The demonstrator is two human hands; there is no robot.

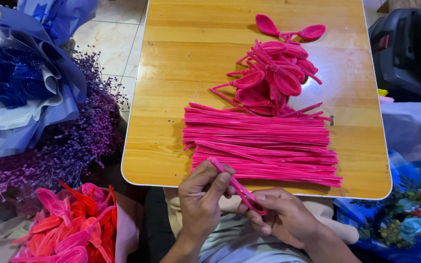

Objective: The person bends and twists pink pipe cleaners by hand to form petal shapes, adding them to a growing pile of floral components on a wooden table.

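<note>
A low square wooden table with a pale rounded edge stands on a tiled floor. A flat pile of straight pink pipe cleaners lies across its near half, and beyond it sits a heap of pink pipe-cleaner petal loops.

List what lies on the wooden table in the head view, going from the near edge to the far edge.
Both hands, left hand and right hand, bending a pink pipe cleaner → row of straight pink pipe cleaners → pile of folded pink petal loops → lone petal pair.
</note>
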